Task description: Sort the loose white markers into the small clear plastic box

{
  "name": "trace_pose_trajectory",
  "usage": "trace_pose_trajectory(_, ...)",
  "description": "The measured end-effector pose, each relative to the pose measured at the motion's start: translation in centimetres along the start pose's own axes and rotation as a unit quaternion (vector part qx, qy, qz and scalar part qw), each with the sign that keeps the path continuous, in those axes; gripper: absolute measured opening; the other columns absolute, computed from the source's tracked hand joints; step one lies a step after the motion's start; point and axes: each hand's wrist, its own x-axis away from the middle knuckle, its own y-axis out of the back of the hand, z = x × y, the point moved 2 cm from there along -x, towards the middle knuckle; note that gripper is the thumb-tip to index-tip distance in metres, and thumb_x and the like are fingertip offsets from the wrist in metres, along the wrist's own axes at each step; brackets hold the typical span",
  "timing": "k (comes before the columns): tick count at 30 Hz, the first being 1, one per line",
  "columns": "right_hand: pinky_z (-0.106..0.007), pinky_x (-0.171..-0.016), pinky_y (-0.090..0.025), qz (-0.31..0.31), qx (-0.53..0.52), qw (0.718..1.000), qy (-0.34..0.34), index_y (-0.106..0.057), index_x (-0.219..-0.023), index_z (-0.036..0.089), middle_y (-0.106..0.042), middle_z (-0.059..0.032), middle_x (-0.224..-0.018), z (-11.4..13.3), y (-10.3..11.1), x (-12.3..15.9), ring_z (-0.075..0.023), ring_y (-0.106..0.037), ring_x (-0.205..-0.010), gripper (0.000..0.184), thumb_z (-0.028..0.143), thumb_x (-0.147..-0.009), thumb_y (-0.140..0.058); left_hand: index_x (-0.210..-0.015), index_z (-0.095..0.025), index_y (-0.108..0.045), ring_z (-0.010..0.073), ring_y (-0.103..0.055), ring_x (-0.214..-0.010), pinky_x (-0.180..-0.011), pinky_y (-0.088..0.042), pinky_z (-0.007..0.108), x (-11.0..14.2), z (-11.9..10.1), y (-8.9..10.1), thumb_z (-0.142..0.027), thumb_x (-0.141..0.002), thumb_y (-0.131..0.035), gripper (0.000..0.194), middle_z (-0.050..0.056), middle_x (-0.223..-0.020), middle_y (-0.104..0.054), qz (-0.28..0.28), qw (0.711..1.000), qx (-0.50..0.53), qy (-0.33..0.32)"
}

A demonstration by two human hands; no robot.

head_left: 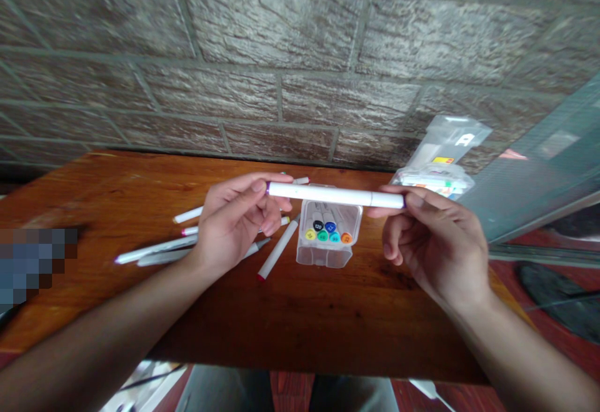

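Note:
A white marker (323, 194) with purple ends is held level between my two hands, above the table. My left hand (229, 218) pinches its left end between thumb and fingers. At the other end, my right hand (431, 237) grips the tip the same way. Below the marker stands a clear plastic case (324, 257) with several markers in it, their round coloured ends facing me. One loose white marker (279, 251) with a red end lies just left of the case. Several more loose markers (154, 249) lie around and partly behind my left hand.
A second clear case (434, 177) with its lid raised stands at the back right, with markers inside. The wooden table (300, 331) meets a grey brick wall (281, 37). A glass panel (539, 168) is on the right. A pixelated patch (28, 274) covers the left edge.

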Motion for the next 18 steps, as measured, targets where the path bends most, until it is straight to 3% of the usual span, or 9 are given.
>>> trace_pose_trajectory(18, -0.022, -0.033, -0.050, 0.000, -0.002, 1.000, -0.010, -0.086, -0.101, 0.022, -0.087, -0.0074, -0.089, -0.04, 0.04, 0.00, -0.0132, -0.065, -0.041, 0.015, 0.034, -0.094, -0.080, -0.100, -0.017, -0.088, 0.0092, -0.052, -0.045, -0.042, -0.042, 0.023, -0.18, -0.15, -0.24, -0.034, -0.086, -0.085, 0.022, 0.008, -0.073, -0.079, -0.007, 1.000, -0.016, 0.005)
